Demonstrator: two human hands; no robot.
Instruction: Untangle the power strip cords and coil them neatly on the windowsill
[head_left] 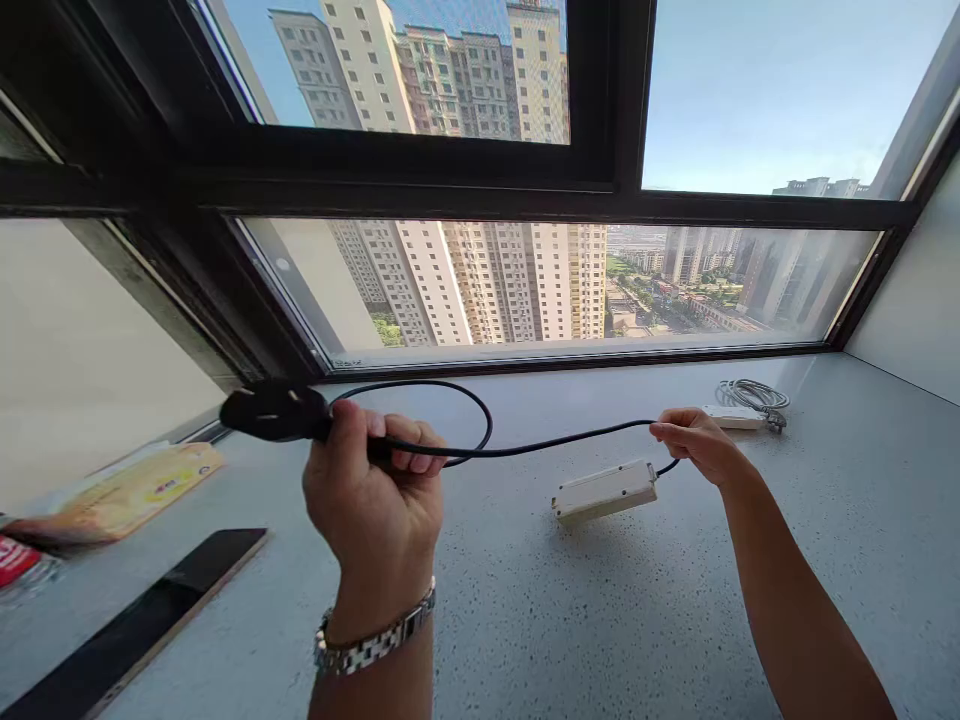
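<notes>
My left hand (379,490) is closed around a black power cord (525,447) just behind its black plug (276,410), which points left. One loop of the cord curves out behind that fist. At right, my right hand (697,440) pinches the same cord, with a fairly straight length running between the two hands. From my right fingers the cord drops to a white power strip (606,492), seen from a plain side with small screws. The strip appears tilted, close above the speckled sill; whether it touches, I cannot tell.
A second white power strip (735,416) with a coiled grey cord (752,394) lies behind my right hand. To the left are a black flat board (161,610), a yellow packet (142,490) and a red-labelled bottle (19,565). A dark-framed window (480,195) rises behind the speckled sill (525,620).
</notes>
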